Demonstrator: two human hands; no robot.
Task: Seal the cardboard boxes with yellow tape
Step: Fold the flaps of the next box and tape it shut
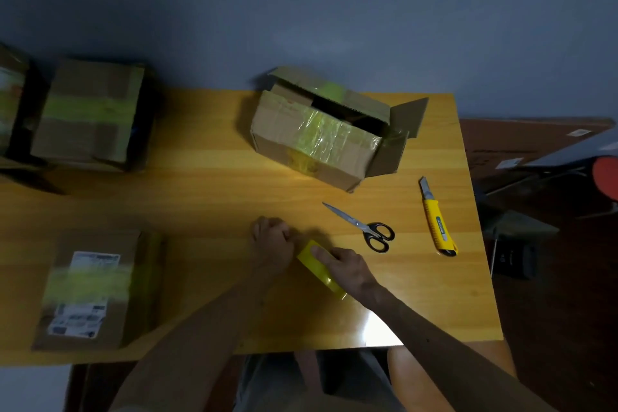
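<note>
Seemingly the taped boxes (90, 114) on the left are done, while the open box (317, 137) at the far side of the wooden table (200, 197) still needs sealing. Nearer, the right hand (341, 266) grips the yellow tape roll (304, 259). The left hand (272, 241) curls at its end, though I cannot tell whether it is pinching; scissors (368, 229) and a utility knife (438, 217) lie beside them, under a dim grey wall (301, 10).

view: head-worn, wide-angle | faces: forward and steeply down onto table (207, 207) | range: near | views: one
</note>
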